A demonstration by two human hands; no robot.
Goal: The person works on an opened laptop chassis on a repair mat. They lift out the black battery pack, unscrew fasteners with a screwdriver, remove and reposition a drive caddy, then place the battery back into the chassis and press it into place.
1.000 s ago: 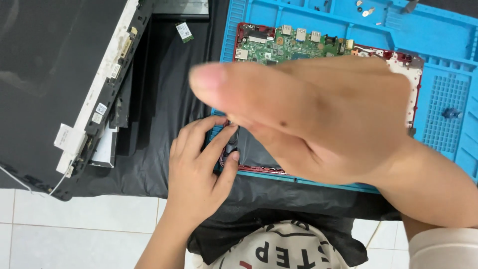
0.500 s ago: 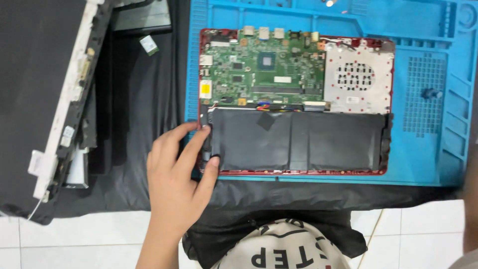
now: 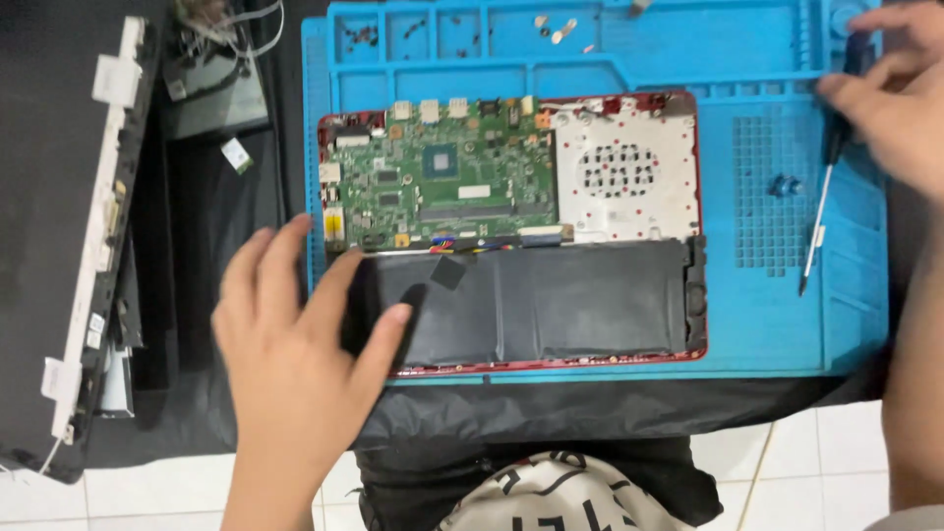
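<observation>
An opened laptop base (image 3: 511,231), red at its edges, lies flat on a blue repair mat (image 3: 629,49) that covers the middle of the work surface. Inside it a green circuit board (image 3: 438,182) fills the upper left, a pale perforated plate (image 3: 619,172) sits to its right, and a long black battery (image 3: 536,305) runs along the near edge. The person's left hand (image 3: 295,354) hovers over the near left corner of the base, fingers spread apart and holding nothing; its fingertips lie over the left end of the battery, though from here I cannot say whether they actually press on it. The right hand (image 3: 885,93) is up at the far right corner of the mat, fingers curled together around the dark handle of a screwdriver (image 3: 821,211), whose thin shaft slants down over the mat with its tip near the mat's right side. A small dark knob (image 3: 784,185) stands on the gridded patch of the mat just left of the shaft. Tiny screws (image 3: 560,29) lie in the compartments along the mat's far rim. Well to the left, on black cloth (image 3: 206,275), rests the detached screen panel (image 3: 59,226) with its white edge strip.
</observation>
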